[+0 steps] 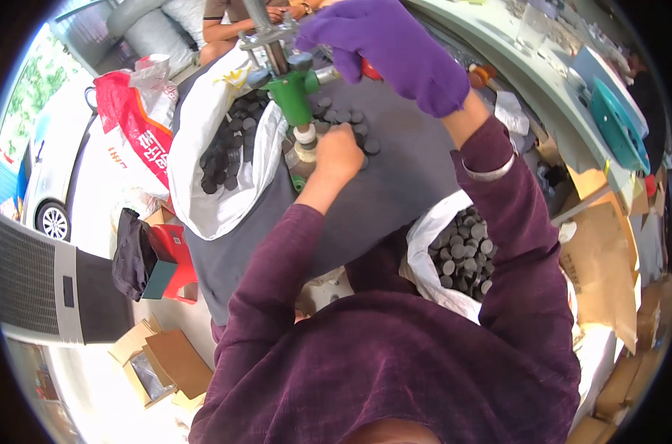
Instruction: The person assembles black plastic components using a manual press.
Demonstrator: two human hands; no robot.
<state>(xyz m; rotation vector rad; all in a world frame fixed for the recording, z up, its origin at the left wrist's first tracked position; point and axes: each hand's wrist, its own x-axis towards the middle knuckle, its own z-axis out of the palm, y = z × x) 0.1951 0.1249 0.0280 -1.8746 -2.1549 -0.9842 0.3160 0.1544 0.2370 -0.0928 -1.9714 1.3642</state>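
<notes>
A green hand press (291, 100) stands on the dark grey table top, its white-collared ram (305, 135) pointing down. Beside the ram's lower end is my bare left hand (340, 154), fingers curled inward; whatever they hold is hidden. My right hand (391, 52), in a purple knitted glove, is raised at the press's upper right. Its fingers are bent over the press lever, and a red knob (371, 69) shows below the glove. Several dark round discs (357, 118) lie loose just beyond my left hand.
To the left of the press, a white sack (192, 159) holds many dark discs. Another white sack (425, 231) with grey discs sits by my right arm. A person's arms (229, 31) show across the table. A side bench (491, 33) with a teal basin (617, 126) runs along the right.
</notes>
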